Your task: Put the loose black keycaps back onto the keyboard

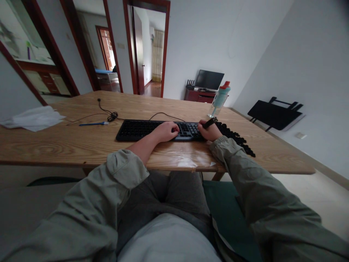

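A black keyboard (141,130) lies on the wooden table (81,142) in front of me. My left hand (165,131) rests on the keyboard's middle with its fingers curled down against the keys. My right hand (208,131) is at the keyboard's right end, closed around a short black tool (209,122) whose tip points at the keys. Several loose black keycaps (237,140) lie in a strip on the table just right of that hand.
A clear water bottle with a red cap (220,99) stands behind the keyboard's right end. A blue pen (94,124), a coiled black cable (111,116) and white cloth (32,118) lie to the left. A black folded chair (275,114) leans on the right wall.
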The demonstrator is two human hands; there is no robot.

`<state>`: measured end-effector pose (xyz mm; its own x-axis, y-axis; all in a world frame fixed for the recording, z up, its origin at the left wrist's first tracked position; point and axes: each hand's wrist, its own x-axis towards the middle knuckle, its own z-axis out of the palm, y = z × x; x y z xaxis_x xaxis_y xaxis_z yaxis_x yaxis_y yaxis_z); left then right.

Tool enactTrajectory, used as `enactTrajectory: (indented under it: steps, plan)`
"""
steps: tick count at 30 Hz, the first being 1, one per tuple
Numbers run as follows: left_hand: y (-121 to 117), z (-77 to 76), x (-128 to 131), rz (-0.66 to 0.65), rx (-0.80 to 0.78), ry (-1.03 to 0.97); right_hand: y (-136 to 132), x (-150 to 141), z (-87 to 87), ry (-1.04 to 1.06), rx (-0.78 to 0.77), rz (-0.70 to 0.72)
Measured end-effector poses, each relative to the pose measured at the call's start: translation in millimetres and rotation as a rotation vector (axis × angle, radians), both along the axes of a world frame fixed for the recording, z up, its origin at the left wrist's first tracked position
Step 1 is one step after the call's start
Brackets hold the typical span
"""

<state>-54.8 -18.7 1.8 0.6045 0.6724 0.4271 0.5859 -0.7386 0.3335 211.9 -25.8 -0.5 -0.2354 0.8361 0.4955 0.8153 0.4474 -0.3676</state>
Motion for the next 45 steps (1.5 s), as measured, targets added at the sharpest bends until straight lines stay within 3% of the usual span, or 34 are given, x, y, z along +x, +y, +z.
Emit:
enactTrajectory:
  steps: [5,12,19,27,36,45]
  plan:
    - [3,-2.9,-1,-0.016,0.001,-0.003,13,-2,8.6,0.013,-0.024,0.078]
    - [1,-1.0,0,0.007,-0.010,0.020,22,-8,-3.2,0.157,-0.042,0.013]
    - [4,-3.9,4,-0.013,0.017,0.007,15,-31,-6.8,0.389,-0.121,-0.183]
    - [0,0.1,0,0.034,-0.005,0.031,8,-29,-9.6,0.239,-0.077,-0.383]
    - [7,-6.3,-2,0.022,0.007,0.008,5,-23,-3.9,0.162,-0.091,-0.359]
    - [9,-9.6,-3,0.013,0.019,-0.010,4,-16,-3.9,0.167,-0.199,-0.245]
